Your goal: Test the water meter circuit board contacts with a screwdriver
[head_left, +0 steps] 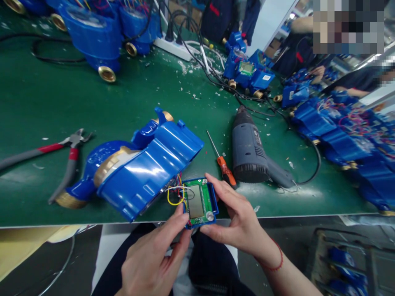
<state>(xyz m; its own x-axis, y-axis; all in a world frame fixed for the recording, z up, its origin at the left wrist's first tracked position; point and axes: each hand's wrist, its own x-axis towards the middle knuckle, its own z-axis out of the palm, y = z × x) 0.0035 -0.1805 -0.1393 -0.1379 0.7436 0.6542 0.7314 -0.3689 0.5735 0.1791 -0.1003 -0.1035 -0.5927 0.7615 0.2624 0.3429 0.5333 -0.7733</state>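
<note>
Both hands hold a small green circuit board with a grey display, set in a blue frame (200,202), at the table's near edge. My left hand (154,259) pinches its lower left corner. My right hand (237,218) grips its right side. Yellow, white and red wires run from the board into a blue water meter with brass fittings (135,168), which lies on its side just left of the board.
On the green table (46,102) lie red-handled pliers (58,158), an orange-handled screwdriver (224,164) and a grey heat gun (251,150). More blue meters sit at the far left (92,37), centre (247,74) and right (345,139). Other people's arms show far right.
</note>
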